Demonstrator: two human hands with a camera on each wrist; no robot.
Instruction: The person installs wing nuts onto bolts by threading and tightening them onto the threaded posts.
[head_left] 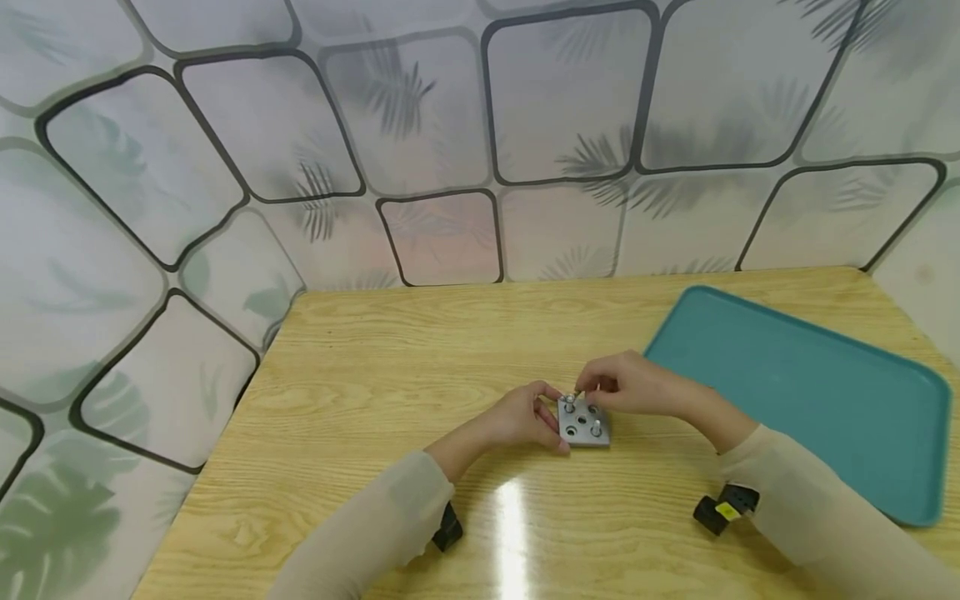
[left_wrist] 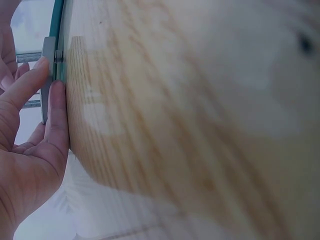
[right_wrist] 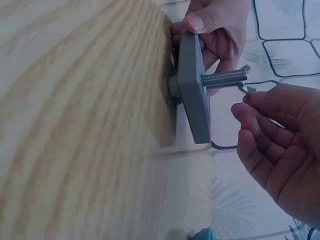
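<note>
A square grey metal plate point(head_left: 585, 438) with several round holes is at the middle of the table, two threaded bolts standing up from it. My left hand point(head_left: 522, 418) grips its left edge between thumb and fingers. Bolt heads show on the underside in both wrist views. Over the plate's far side, my right hand point(head_left: 633, 385) pinches one wing of a small wing nut point(right_wrist: 247, 90) between thumb and finger. That wing nut sits at the free end of a bolt point(right_wrist: 224, 79). The other bolt point(head_left: 596, 428) stands at the plate's near right.
A teal tray point(head_left: 795, 392) lies to the right on the wooden table point(head_left: 390, 358), partly behind my right forearm. A patterned wall covering point(head_left: 442, 117) rises behind the table and along its left side. Black wrist cameras point(head_left: 723, 507) are strapped under both sleeves.
</note>
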